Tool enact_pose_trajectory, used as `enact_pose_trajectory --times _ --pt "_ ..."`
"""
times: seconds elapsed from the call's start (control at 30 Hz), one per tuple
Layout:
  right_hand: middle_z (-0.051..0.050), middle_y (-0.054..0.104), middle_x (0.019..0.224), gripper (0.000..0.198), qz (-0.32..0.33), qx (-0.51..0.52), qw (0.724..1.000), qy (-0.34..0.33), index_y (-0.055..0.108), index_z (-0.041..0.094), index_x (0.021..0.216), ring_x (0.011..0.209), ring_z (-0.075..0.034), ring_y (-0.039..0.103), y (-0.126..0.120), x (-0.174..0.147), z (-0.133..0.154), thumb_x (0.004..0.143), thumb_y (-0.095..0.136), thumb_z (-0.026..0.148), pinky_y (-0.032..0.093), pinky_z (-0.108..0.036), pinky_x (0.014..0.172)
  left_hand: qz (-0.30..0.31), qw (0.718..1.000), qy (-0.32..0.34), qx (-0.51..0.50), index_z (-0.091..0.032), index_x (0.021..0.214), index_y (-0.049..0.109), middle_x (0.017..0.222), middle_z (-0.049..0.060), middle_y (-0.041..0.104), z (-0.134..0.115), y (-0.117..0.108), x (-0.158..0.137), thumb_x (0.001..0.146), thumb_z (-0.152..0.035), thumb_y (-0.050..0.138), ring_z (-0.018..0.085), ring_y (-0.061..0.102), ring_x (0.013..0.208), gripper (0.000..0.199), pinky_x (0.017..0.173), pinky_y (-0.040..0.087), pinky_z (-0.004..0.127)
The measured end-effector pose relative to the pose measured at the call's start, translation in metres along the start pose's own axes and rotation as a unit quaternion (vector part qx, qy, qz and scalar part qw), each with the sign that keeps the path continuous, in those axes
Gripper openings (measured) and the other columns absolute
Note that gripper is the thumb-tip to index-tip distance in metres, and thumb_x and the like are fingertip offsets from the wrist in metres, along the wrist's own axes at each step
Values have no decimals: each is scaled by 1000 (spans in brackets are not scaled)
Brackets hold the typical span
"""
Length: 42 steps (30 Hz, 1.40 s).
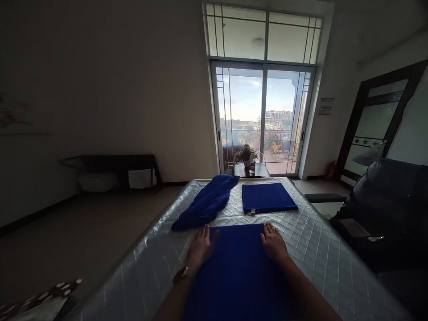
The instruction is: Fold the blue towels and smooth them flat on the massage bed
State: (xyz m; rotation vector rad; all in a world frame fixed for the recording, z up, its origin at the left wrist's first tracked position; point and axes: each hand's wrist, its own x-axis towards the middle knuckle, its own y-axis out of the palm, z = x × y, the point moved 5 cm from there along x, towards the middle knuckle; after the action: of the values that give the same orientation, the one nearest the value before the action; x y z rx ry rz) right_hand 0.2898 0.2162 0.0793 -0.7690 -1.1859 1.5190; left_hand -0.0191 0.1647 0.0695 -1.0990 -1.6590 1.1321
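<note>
A flat blue cloth [237, 267] lies spread in front of me on the table with a quilted silver cover [157, 267]. My left hand [201, 245] rests at its far left corner, fingers stretched forward and thumb apart. At the far right corner lies my right hand [274, 242], its fingers also extended and flat on the edge. Neither hand grips the cloth. Beyond them, a blue folded cloth [267, 197] with a small white tag forms a neat rectangle. To its left is a crumpled blue cloth [210, 200].
Past the far edge stands a small dark table [239, 170] with a potted plant [246, 153] and a bottle [252, 162]. A dark armchair [384, 205] is on the right. By the left wall sits a low black bench [120, 165]. Glass sliding doors [240, 107] face me.
</note>
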Motion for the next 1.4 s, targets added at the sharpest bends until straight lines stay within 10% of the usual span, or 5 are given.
enact_pose_trajectory --times 0.97,1.4 --pt "-10 18 169 72 27 50 998 13 22 8 159 157 -23 14 -12 -75 13 99 21 47 12 -42 129 0 999 -6 41 8 150 34 159 28 37 -13 -25 -9 98 -57 13 35 37 150 86 123 29 52" --pt "-11 25 166 67 1 5 999 -51 31 17 158 155 -27 21 -1 -70 10 93 41 30 21 -48 126 60 939 326 -90 -20 157 32 164 11 33 -221 35 -85 102 -48 16 26 27 154 64 126 32 49"
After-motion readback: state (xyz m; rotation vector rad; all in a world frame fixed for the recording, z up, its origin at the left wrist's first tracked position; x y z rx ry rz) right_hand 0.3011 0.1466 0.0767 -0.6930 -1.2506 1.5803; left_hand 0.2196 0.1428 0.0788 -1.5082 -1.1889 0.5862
